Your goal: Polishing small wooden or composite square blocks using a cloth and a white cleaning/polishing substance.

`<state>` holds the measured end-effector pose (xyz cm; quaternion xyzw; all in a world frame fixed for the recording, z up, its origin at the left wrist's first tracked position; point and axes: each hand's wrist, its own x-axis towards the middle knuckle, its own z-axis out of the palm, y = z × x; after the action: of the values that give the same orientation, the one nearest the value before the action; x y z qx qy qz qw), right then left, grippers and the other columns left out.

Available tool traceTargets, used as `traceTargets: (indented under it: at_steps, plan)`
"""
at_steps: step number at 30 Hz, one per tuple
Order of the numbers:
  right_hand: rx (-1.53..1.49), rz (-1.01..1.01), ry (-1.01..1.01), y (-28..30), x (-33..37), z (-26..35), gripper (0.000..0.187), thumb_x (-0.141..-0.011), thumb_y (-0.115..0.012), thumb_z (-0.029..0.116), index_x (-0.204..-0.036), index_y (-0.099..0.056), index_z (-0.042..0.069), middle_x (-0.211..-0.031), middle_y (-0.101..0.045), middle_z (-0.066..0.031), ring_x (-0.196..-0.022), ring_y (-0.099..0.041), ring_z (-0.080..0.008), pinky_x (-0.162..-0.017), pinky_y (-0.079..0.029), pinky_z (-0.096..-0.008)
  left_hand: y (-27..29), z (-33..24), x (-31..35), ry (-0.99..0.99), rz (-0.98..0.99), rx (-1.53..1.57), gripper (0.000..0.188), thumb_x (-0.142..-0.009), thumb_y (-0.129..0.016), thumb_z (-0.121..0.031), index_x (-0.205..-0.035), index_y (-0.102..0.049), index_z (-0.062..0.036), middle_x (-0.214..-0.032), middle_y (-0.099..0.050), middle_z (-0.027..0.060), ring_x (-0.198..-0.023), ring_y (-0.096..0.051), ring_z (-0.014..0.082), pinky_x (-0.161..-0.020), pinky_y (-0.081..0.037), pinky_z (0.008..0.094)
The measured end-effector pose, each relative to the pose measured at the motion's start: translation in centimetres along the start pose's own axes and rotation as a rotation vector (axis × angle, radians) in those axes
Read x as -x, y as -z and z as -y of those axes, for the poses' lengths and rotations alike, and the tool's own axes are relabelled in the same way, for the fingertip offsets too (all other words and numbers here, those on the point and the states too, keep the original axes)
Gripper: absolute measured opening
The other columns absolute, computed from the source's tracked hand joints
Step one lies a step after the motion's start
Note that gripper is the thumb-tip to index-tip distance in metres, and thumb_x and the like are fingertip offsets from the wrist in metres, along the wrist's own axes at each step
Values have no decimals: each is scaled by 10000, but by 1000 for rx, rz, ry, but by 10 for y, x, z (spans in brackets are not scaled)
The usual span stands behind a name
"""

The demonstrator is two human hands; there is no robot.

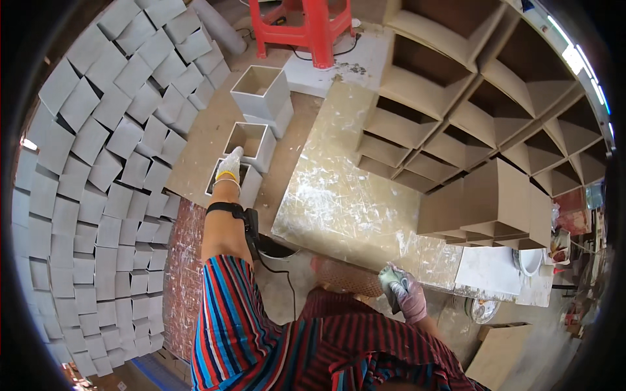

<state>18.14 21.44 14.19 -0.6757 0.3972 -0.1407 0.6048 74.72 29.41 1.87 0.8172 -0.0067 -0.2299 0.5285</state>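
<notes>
My left hand (229, 164), in a whitish glove with a yellow cuff, reaches to the far rim of the nearest white open-topped box (251, 186). It appears closed on that rim, though its fingertips are partly hidden. Just beyond stands a second white box (264, 146), its inside tan. A third white box (261, 88) sits farther back on top of another. My right hand (412, 301), in a pinkish covering, is close to my body at the worktable's near edge. It is closed around a crumpled greenish-grey rag (393, 281).
Stacked pale boxes (104, 176) form a wall on the left. The paint-smeared worktable (345, 189) lies ahead, with brown compartment units (482, 202) piled at its right. A red stool (303, 32) stands at the back. A cable (290, 287) hangs from my left wrist strap.
</notes>
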Motion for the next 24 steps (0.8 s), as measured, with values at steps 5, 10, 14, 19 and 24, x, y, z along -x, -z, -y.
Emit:
traceTargets:
  at_steps: [5, 10, 14, 19, 24]
  plan:
    - [-38, 27, -76, -19, -18, -46, 296, -836, -553, 165, -1081, -569, 1, -947, -624, -108, -839, -592, -188, -763, -459, -289, 25, 13, -20, -297, 68, -412, 302, -782, -528, -294, -870, -617, -20, -782, -613, 145, -767, -617, 251, -639, -485, 384]
    - [-108, 34, -94, -39, -39, -48, 365, -827, -591, 161, -1145, -531, -6, -1091, -599, -148, -999, -578, -222, -863, -440, -304, 42, -44, 18, -239, -144, -674, 306, -784, -491, -258, -910, -644, -25, -947, -616, 240, -909, -596, 363, -786, -456, 410]
    - [15, 12, -63, -54, -44, -40, 369, -829, -605, 167, -1144, -530, -9, -990, -613, -110, -879, -585, -188, -786, -456, -290, 95, -62, -36, -506, -141, -1076, 274, -808, -446, -226, -905, -646, -66, -987, -603, 230, -943, -571, 390, -797, -459, 433]
    - [-118, -21, -244, -72, -43, 19, 337, -869, -590, 206, -1119, -539, -14, -814, -594, -14, -690, -525, -68, -625, -437, -227, 125, -64, -135, -685, -108, -1509, 172, -804, -498, -142, -855, -643, -63, -934, -626, 191, -901, -609, 343, -771, -491, 419]
    - [-171, 58, -346, -72, -48, -4, 326, -868, -588, 148, -1145, -527, -14, -886, -604, -36, -725, -533, -78, -648, -445, -215, 101, -71, -177, -674, -2, -1682, 145, -797, -523, -98, -858, -648, -56, -928, -631, 182, -901, -613, 329, -767, -499, 405]
